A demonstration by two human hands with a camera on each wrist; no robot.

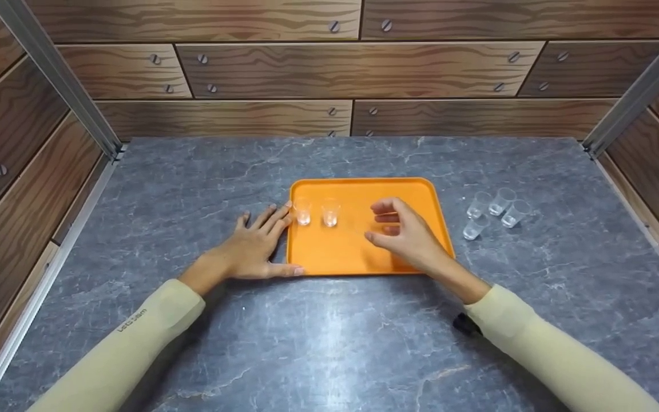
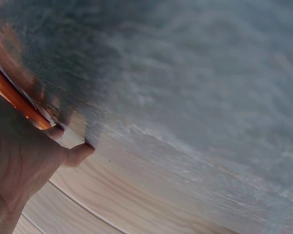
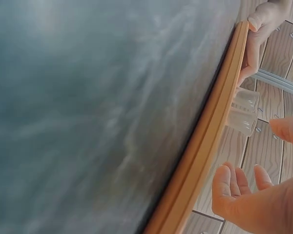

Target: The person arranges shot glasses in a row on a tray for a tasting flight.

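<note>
An orange tray (image 1: 358, 260) lies on the table, with two small clear glasses, a left one (image 1: 304, 213) and a right one (image 1: 330, 213), upright near its left side. Spread at the tray's left edge, my left hand (image 1: 249, 249) rests with its thumb and fingertips touching the rim. My right hand (image 1: 407, 232) hovers over the tray's right half, thumb and bent fingers well apart and nothing visible between them. From the right wrist view, the same hand (image 3: 261, 195) is beside the tray rim (image 3: 205, 141), apart from the glasses (image 3: 243, 117).
Right of the tray, several more clear glasses (image 1: 501, 201) stand close together on the grey marbled table (image 1: 249, 349). Wood-patterned panels (image 1: 329, 68) enclose the back and sides, with metal posts (image 1: 60, 74) at the corners.
</note>
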